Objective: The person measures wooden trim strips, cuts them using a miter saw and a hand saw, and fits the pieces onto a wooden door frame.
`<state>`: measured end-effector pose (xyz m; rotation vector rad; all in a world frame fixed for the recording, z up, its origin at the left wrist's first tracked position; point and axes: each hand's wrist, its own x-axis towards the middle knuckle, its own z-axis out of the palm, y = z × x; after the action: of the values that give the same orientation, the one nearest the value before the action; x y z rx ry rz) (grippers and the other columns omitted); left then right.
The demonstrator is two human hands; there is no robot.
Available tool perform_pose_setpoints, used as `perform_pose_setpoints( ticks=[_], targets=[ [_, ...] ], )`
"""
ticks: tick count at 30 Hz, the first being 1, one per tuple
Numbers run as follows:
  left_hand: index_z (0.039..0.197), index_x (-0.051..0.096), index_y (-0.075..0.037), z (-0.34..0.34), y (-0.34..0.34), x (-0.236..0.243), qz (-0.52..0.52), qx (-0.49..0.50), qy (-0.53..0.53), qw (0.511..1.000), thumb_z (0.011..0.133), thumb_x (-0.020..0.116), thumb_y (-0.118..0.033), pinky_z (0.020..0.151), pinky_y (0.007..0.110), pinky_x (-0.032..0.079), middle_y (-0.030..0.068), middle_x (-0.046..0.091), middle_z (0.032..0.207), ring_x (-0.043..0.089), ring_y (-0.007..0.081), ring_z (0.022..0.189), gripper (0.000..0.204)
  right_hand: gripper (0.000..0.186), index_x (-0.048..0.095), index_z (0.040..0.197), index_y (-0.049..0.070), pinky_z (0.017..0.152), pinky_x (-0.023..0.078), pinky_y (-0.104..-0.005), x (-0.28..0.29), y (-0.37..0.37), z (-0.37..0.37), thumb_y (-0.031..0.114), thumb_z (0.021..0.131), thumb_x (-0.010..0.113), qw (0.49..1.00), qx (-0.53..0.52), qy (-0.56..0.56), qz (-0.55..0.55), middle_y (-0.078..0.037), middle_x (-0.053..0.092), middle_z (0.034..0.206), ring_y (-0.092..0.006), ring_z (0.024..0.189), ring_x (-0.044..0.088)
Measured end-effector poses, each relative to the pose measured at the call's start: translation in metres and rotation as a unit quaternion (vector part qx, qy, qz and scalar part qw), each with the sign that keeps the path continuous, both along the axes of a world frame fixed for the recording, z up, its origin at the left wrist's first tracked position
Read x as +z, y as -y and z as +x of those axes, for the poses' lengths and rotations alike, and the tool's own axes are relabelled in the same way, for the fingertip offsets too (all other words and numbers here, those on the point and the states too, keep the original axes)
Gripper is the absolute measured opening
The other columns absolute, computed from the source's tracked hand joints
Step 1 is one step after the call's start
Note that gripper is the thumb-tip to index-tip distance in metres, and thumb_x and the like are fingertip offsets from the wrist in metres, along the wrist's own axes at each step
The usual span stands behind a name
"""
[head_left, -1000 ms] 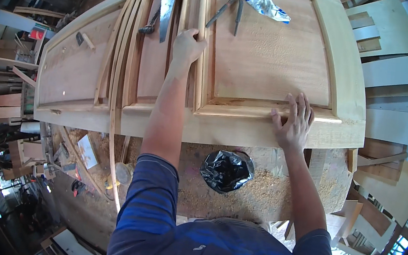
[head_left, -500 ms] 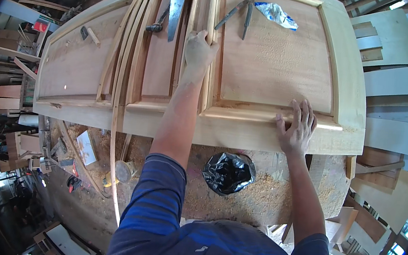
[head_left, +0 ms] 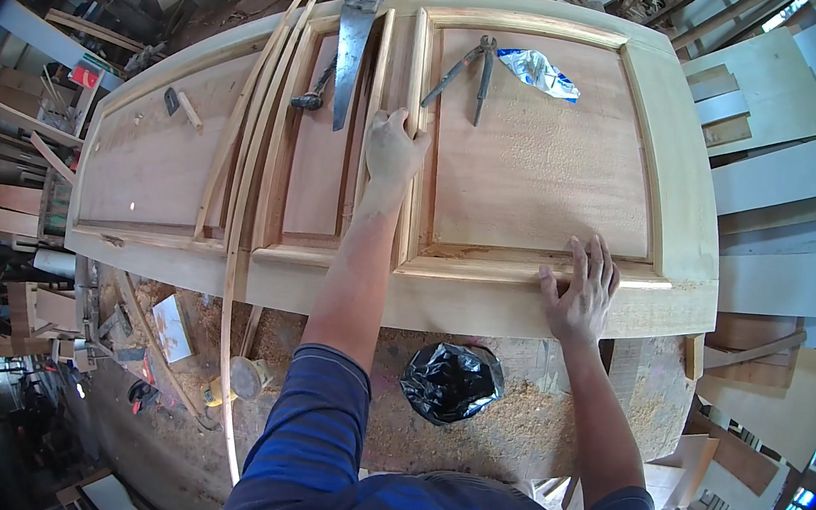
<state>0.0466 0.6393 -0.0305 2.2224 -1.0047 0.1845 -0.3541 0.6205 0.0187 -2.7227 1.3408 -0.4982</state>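
Observation:
A pale panelled wooden door point(head_left: 323, 291) lies flat on a workbench. My left hand point(head_left: 395, 153) rests on the stile between two moulded panels, its fingers curled in; what they hold, if anything, is hidden. My right hand point(head_left: 581, 293) lies on the near rail, fingers spread over the moulding point(head_left: 487, 271) of the right panel. Beyond the hands, pincers point(head_left: 486, 52) with parted handles lie on that panel, touching or close to a crumpled silver-and-blue packet point(head_left: 539, 73). Left of my left hand are a handsaw point(head_left: 353, 47) and a hammer point(head_left: 313, 98).
Long thin wood strips point(head_left: 251, 147) cross the door and hang past its near edge. An open black plastic bag point(head_left: 452, 385) sits on the sawdust-strewn bench point(head_left: 531, 410). Two small pieces point(head_left: 183, 107) lie on the left panel. Boards point(head_left: 789, 178) are stacked at the right.
The whole view has shifted, so the door, tools and bag appear lower in the picture. Both hands stay at about the same places on the door.

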Motion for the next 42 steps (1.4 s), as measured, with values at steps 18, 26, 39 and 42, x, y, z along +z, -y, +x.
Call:
perform_pose_setpoints(
  ticks=[18, 26, 39, 42],
  targets=[
    [0.107, 0.077, 0.005, 0.006, -0.004, 0.010, -0.105, -0.004, -0.140, 0.984, 0.081, 0.081, -0.015, 0.086, 0.044, 0.059, 0.0248, 0.072, 0.105, 0.073, 0.0381, 0.091, 0.032, 0.070, 0.055, 0.151, 0.010, 0.128, 0.027, -0.0574, 0.001, 0.000, -0.001, 0.053, 0.097, 0.071, 1.000, -0.008, 0.007, 0.027, -0.026, 0.046, 0.161, -0.0395, 0.154, 0.039],
    [0.130, 0.073, 0.000, -0.040, -0.098, 0.104, -0.237, -0.043, -0.398, 0.885, 0.100, 0.070, -0.012, 0.054, 0.023, 0.047, -0.0001, 0.068, 0.084, 0.059, 0.0058, 0.063, 0.032, 0.070, 0.059, 0.148, 0.010, 0.129, 0.026, -0.0559, 0.006, -0.003, -0.005, 0.054, 0.096, 0.072, 0.999, -0.019, 0.032, 0.035, -0.025, 0.049, 0.159, -0.0377, 0.155, 0.038],
    [0.137, 0.071, 0.000, -0.319, -0.448, 0.172, -0.219, -0.016, -0.382, 0.898, 0.087, 0.081, 0.005, 0.081, 0.022, 0.054, 0.0022, 0.071, 0.111, 0.067, 0.0076, 0.092, 0.052, 0.051, 0.069, 0.137, 0.007, 0.125, 0.034, -0.0534, -0.006, -0.021, -0.031, 0.040, 0.099, 0.076, 0.988, 0.020, 0.149, -0.034, -0.016, 0.068, 0.141, -0.0365, 0.148, 0.050],
    [0.137, 0.070, 0.003, -0.372, -0.517, 0.171, -0.260, -0.038, -0.401, 0.877, 0.085, 0.082, 0.008, 0.084, 0.024, 0.056, 0.0051, 0.071, 0.116, 0.070, 0.0098, 0.096, 0.053, 0.047, 0.067, 0.140, 0.003, 0.113, 0.049, -0.0473, 0.049, -0.086, -0.017, 0.034, 0.105, 0.071, 0.870, 0.173, 0.360, 0.289, -0.016, 0.075, 0.130, -0.0338, 0.129, 0.067]
  ],
)
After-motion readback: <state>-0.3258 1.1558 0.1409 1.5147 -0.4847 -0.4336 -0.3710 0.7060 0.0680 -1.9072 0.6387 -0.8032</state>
